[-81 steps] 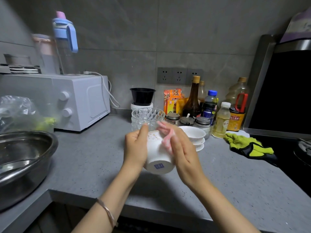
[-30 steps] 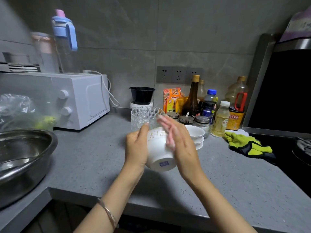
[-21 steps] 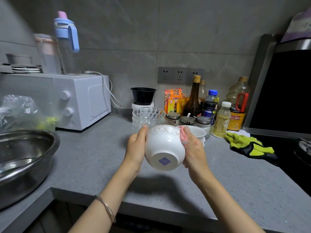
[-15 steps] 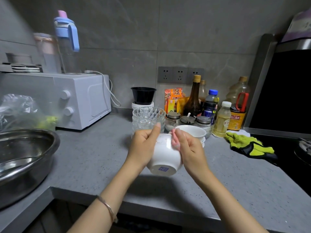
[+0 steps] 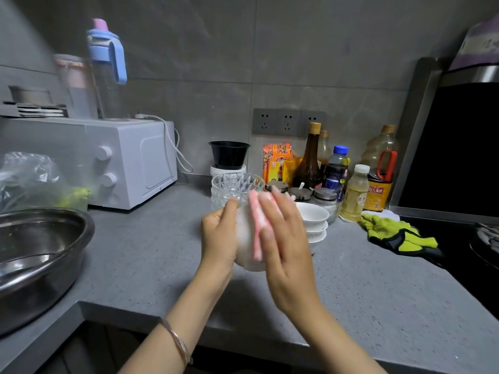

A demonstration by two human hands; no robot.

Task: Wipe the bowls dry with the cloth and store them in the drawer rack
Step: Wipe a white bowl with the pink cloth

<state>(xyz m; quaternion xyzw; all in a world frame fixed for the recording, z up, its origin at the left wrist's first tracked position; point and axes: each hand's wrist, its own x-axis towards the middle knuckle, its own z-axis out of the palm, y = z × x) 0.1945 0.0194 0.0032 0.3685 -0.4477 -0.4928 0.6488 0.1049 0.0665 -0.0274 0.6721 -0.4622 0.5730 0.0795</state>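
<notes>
Over the bench (image 5: 151, 252), the left hand (image 5: 218, 236) grips a white bowl (image 5: 244, 244). The right hand (image 5: 283, 238), fingers now flat, presses the pink cloth (image 5: 256, 225) to its outside instead of its rim, so drying continues.

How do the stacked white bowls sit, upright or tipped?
Upright: the stacked white bowls nest rims-up on the countertop behind the right hand.

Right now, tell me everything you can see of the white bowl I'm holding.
The white bowl is small, smooth and glossy, ceramic by its look, and motion-blurred, so no pattern shows. It is held above the grey counter, in front of the glass bowls. The left hand grips its left side; the right hand presses a pink cloth flat against its right side.
</notes>
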